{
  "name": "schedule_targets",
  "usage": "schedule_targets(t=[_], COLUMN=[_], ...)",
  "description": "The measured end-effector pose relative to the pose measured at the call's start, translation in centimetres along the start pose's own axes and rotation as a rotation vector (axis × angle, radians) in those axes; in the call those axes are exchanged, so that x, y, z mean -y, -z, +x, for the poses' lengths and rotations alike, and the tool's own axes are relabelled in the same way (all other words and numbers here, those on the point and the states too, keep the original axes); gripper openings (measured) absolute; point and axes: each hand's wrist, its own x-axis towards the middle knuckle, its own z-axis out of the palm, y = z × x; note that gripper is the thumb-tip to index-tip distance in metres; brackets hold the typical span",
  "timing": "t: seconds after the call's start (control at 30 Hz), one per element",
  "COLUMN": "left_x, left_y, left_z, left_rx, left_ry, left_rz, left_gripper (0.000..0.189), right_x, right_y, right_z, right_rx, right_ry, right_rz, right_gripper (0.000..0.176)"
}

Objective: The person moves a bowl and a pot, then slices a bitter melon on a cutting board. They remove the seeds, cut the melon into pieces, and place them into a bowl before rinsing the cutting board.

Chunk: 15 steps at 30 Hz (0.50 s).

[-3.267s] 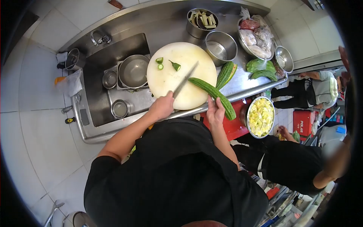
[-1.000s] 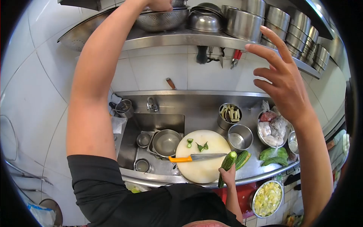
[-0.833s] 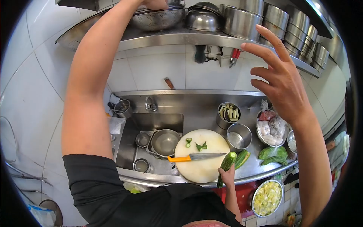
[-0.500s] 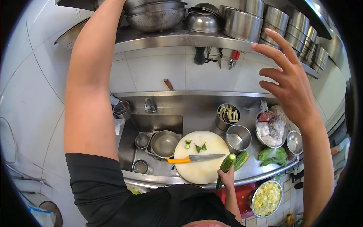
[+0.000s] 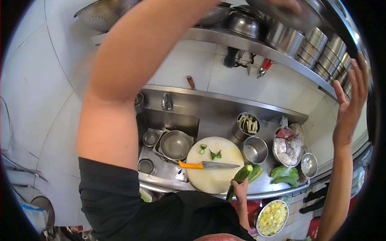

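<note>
Reaches the left arm up across the view to the steel shelf [image 5: 225, 38], left hand [image 5: 286, 5] at the top edge against a blurred steel bowl [image 5: 289, 18], fingers too blurred to tell whether clasped or loose; below, the steel tabletop [image 5: 217, 116] with its sink [image 5: 169, 120] and a round white cutting board [image 5: 213, 176]; at the right, a co-worker's hand [image 5: 350, 104] raised, fingers spread, touching nothing; across the board, an orange-handled knife [image 5: 209, 164] lying flat; clasps a green gourd [image 5: 241, 176] in the closed fingers of the right hand [image 5: 240, 188], tilted at the board's near right edge, cut top just beside the knife tip; small green offcuts [image 5: 213, 154] on the board's far side.
</note>
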Motion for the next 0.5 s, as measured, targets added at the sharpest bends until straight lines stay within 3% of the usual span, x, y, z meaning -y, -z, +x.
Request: schedule_targets(t=[0.1, 0.23, 0.27, 0.33, 0.5], left_x=[-1.4, -4.2, -5.7, -6.9, -9.3], left_y=[-3.6, -9.1, -10.0, -12.1, -15.7], left_z=[-0.6, -1.8, -2.7, -3.1, -3.9], left_rx=[-0.034, -0.07, -0.215, -0.26, -0.269], left_ry=[-0.065, -0.204, -0.232, -0.303, -0.293], left_rz=[-0.101, -0.268, -0.302, -0.282, -0.295], left_gripper=[0.03, 0.03, 0.015, 0.017, 0.016], right_x=[-11.8, -10.8, -11.4, -8.7, 21.6], right_y=[-5.4, -5.4, -5.6, -4.7, 15.7], right_z=[-7.7, -8.8, -9.1, -8.5, 7.6], right_rx=[0.003, -0.006, -0.023, -0.053, -0.284], right_ry=[-0.401, -0.381, -0.374, -0.311, 0.406], right_rz=[0.237, 0.284, 0.243, 0.196, -0.811], right_gripper=[0.047, 0.048, 0.052, 0.05, 0.037])
